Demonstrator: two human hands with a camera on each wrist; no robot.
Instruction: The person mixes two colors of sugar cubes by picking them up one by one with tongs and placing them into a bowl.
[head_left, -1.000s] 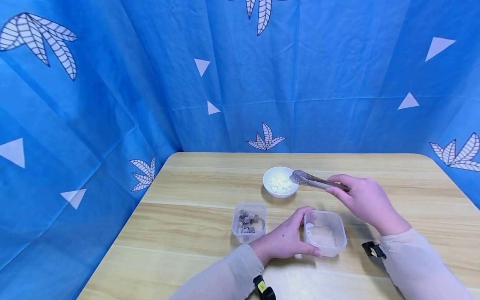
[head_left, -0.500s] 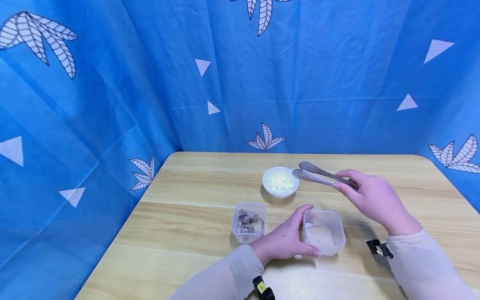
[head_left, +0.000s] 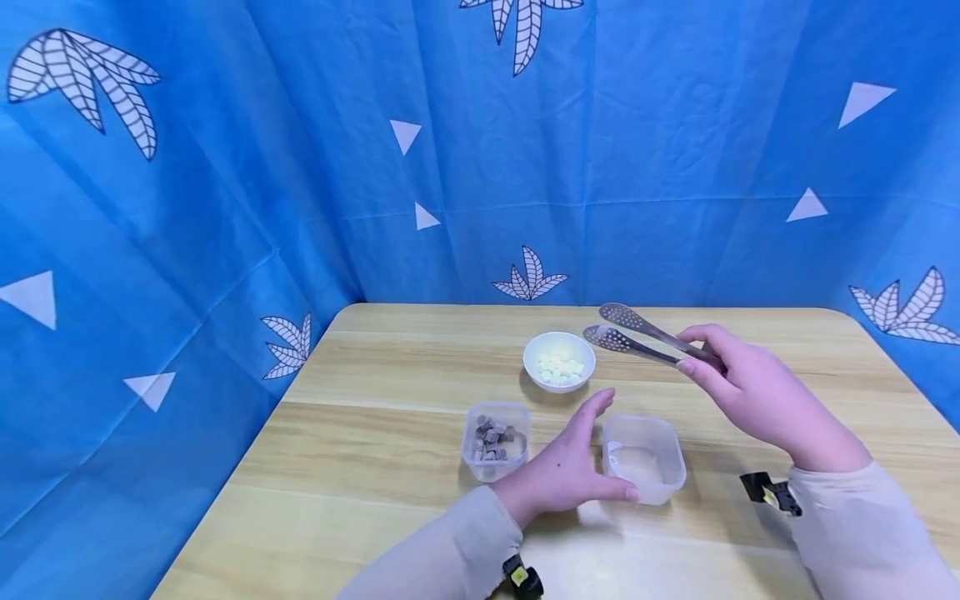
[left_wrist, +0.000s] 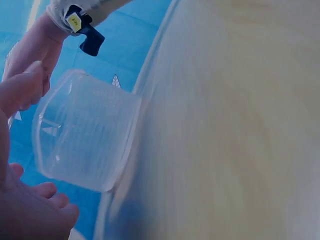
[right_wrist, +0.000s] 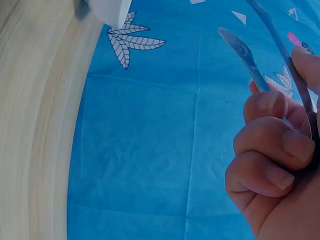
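My right hand (head_left: 746,390) grips metal tongs (head_left: 637,333) by their handles, above and to the right of a white bowl (head_left: 558,360) of small white pieces. The perforated tips stand apart with nothing between them. In the right wrist view my fingers (right_wrist: 272,145) curl round the tongs (right_wrist: 250,57). My left hand (head_left: 570,471) lies beside an empty clear container (head_left: 645,458), fingers straight along its left wall and thumb at its front corner. The left wrist view shows this container (left_wrist: 85,135) close to my left fingers (left_wrist: 35,210).
A second clear container (head_left: 495,440) with several brown cubes stands left of my left hand on the wooden table (head_left: 390,367). Blue patterned cloth (head_left: 225,183) walls the table at the back and left. A black clip (head_left: 768,490) sits on my right sleeve.
My right hand has lifted the tongs up and rightward away from the white bowl, and their tips have spread. My left fingers have straightened off the empty container's corner.
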